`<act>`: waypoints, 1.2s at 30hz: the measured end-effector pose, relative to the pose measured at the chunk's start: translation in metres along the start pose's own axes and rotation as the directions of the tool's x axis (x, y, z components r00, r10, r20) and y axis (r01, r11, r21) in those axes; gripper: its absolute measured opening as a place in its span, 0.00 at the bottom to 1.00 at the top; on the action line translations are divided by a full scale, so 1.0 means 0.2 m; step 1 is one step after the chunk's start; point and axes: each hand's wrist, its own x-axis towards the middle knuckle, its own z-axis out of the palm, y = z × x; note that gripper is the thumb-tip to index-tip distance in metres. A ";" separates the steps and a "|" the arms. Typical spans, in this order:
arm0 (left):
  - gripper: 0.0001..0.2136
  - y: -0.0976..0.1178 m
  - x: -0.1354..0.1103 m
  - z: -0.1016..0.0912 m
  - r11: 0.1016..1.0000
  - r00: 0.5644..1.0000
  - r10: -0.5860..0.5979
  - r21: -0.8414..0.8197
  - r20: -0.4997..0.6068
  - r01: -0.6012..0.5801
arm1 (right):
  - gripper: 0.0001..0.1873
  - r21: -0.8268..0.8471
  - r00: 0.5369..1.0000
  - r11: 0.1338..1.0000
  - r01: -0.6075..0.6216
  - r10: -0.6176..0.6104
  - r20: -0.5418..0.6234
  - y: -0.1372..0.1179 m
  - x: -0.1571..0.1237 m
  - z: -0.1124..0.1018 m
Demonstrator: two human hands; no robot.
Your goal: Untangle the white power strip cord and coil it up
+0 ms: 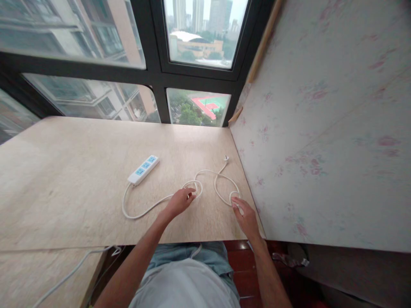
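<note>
A white power strip (143, 170) with blue socket faces lies at an angle on the beige marble-look surface, left of my hands. From its lower end the white power cord (150, 209) runs right in loose curves and loops, ending at a plug (226, 158) near the wall. My left hand (180, 201) has its thumb and fingers closed at a small loop in the middle of the cord. Over on the right, my right hand (246, 214) pinches another small loop of the cord close to the wall; its fingertips partly cover the cord there.
A wall with floral paper (308, 149) borders the surface on the right. Dark window frames (159, 77) rise behind it. Another pale cable (72, 271) crosses the lower ledge at left. My body is against the front edge.
</note>
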 end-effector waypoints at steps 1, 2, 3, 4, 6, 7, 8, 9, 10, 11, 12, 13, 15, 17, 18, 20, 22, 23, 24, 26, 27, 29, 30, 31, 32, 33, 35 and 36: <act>0.14 0.01 -0.01 -0.02 1.000 1.000 0.005 -0.017 -0.010 -0.005 | 0.15 -0.002 0.999 1.000 -0.002 0.002 -0.041 0.00 0.04 -0.02; 0.15 0.01 -0.03 -0.03 0.999 0.999 0.010 -0.042 -0.033 -0.011 | 0.16 -0.001 0.997 1.000 -0.004 0.004 -0.077 0.00 0.09 -0.04; 0.15 0.02 -0.04 -0.05 0.997 0.998 0.015 -0.075 -0.063 -0.020 | 0.16 -0.002 0.995 1.000 -0.010 0.009 -0.099 0.00 0.14 -0.05; 0.16 0.02 -0.05 -0.06 0.993 0.995 0.014 -0.117 -0.099 -0.026 | 0.16 -0.008 0.994 1.000 -0.027 0.026 -0.104 0.01 0.20 -0.05; 0.16 0.02 -0.06 -0.07 0.974 0.985 -0.016 -0.227 -0.170 -0.023 | 0.17 -0.056 0.993 0.993 -0.102 0.098 -0.058 0.03 0.35 -0.03; 0.16 0.02 -0.07 -0.07 0.957 0.980 -0.045 -0.290 -0.196 -0.014 | 0.18 -0.120 0.984 0.977 -0.177 0.179 0.009 0.05 0.42 0.00; 0.17 0.01 -0.07 -0.08 0.936 0.974 -0.079 -0.351 -0.214 -0.001 | 0.18 -0.150 0.975 0.966 -0.210 0.219 0.049 0.07 0.50 0.03; 0.18 0.01 -0.07 -0.08 0.915 0.968 -0.110 -0.403 -0.226 0.010 | 0.18 -0.174 0.966 0.958 -0.230 0.246 0.077 0.09 0.57 0.06; 0.19 0.00 -0.08 -0.08 0.897 0.963 -0.134 -0.441 -0.232 0.019 | 0.18 -0.207 0.955 0.945 -0.252 0.278 0.107 0.11 0.64 0.10; 0.19 -0.01 -0.08 -0.08 0.888 0.961 -0.148 -0.459 -0.235 0.024 | 0.18 -0.244 0.942 0.932 -0.269 0.307 0.134 0.13 0.71 0.13; 0.19 -0.02 -0.09 -0.08 0.890 0.959 -0.152 -0.456 -0.238 0.028 | 0.19 -0.286 0.930 0.916 -0.283 0.335 0.152 0.15 0.76 0.17; 0.18 -0.03 -0.09 -0.09 0.901 0.959 -0.146 -0.433 -0.242 0.028 | 0.21 -0.328 0.919 0.898 -0.292 0.359 0.164 0.16 0.81 0.19; 0.17 -0.05 -0.11 -0.09 0.941 0.963 -0.111 -0.338 -0.247 0.022 | 0.27 -0.409 0.906 0.868 -0.282 0.382 0.184 0.17 0.90 0.23; 0.16 -0.06 -0.13 -0.10 0.978 0.970 -0.056 -0.209 -0.238 0.005 | 0.31 -0.480 0.906 0.847 -0.230 0.366 0.211 0.17 0.95 0.25; 0.16 -0.07 -0.13 -0.11 0.989 0.974 -0.027 -0.147 -0.223 -0.006 | 0.31 -0.510 0.910 0.839 -0.188 0.345 0.231 0.16 0.97 0.25; 0.16 -0.10 -0.15 -0.12 0.999 0.984 0.018 -0.037 -0.178 -0.025 | 0.26 -0.562 0.915 0.822 -0.086 0.288 0.281 0.15 1.00 0.24; 0.16 -0.12 -0.17 -0.13 0.999 0.991 0.026 0.050 -0.128 -0.020 | 0.20 -0.598 0.915 0.801 0.021 0.226 0.335 0.15 1.01 0.22; 0.16 -0.13 -0.18 -0.13 0.996 0.994 0.018 0.087 -0.108 -0.008 | 0.19 -0.609 0.912 0.790 0.071 0.195 0.360 0.15 1.02 0.21; 0.16 -0.14 -0.19 -0.14 0.993 0.996 0.005 0.117 -0.088 0.006 | 0.18 -0.616 0.910 0.779 0.117 0.164 0.380 0.15 1.02 0.19; 0.16 -0.15 -0.20 -0.15 0.986 0.998 -0.024 0.161 -0.053 0.033 | 0.16 -0.617 0.906 0.764 0.190 0.105 0.410 0.15 1.03 0.16; 0.16 -0.16 -0.21 -0.15 0.983 0.999 -0.037 0.177 -0.037 0.043 | 0.15 -0.612 0.904 0.761 0.216 0.081 0.420 0.15 1.03 0.14; 0.16 -0.17 -0.23 -0.15 0.977 0.998 -0.059 0.205 -0.009 0.060 | 0.13 -0.599 0.904 0.766 0.234 0.056 0.424 0.15 1.03 0.12; 0.16 -0.18 -0.23 -0.15 0.974 0.998 -0.069 0.218 0.001 0.067 | 0.11 -0.594 0.907 0.773 0.224 0.058 0.417 0.15 1.03 0.11; 0.16 -0.18 -0.24 -0.15 0.970 0.997 -0.076 0.231 0.011 0.072 | 0.09 -0.591 0.913 0.781 0.200 0.070 0.402 0.16 1.02 0.10; 0.16 -0.18 -0.24 -0.15 0.967 0.996 -0.084 0.241 0.019 0.077 | 0.08 -0.589 0.922 0.791 0.164 0.090 0.377 0.16 1.02 0.10; 0.15 -0.19 -0.24 -0.15 0.965 0.995 -0.093 0.249 0.024 0.084 | 0.07 -0.585 0.931 0.803 0.117 0.115 0.345 0.16 1.02 0.09; 0.13 -0.20 -0.25 -0.14 0.965 0.993 -0.113 0.242 0.034 0.102 | 0.05 -0.555 0.948 0.832 0.007 0.171 0.267 0.17 1.01 0.09; 0.12 -0.20 -0.25 -0.14 0.968 0.992 -0.123 0.225 0.031 0.113 | 0.06 -0.525 0.954 0.850 -0.049 0.196 0.228 0.17 1.00 0.08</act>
